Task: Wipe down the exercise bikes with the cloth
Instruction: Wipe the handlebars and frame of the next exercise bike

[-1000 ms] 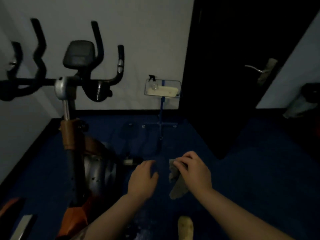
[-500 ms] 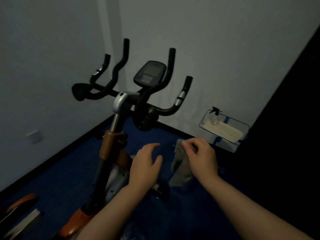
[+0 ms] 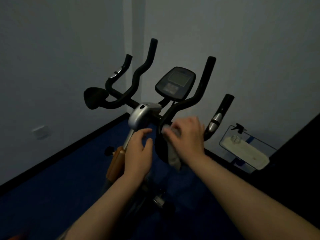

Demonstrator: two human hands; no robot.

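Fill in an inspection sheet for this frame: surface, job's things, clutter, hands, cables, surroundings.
Surface: dark blue floor, dimly lit.
Job's things: exercise bike with black handlebars and console; grey cloth against the bar below the console.
Clutter: spray bottle and a pale pad in a clear tray at the right.
Hands: right hand grips the cloth at the bar; left hand holds nothing, fingers loosely curled near the silver stem.
Cables: a thin lead drops from the console.
Surroundings: grey walls, wall plate at the left, dark area at the far right.
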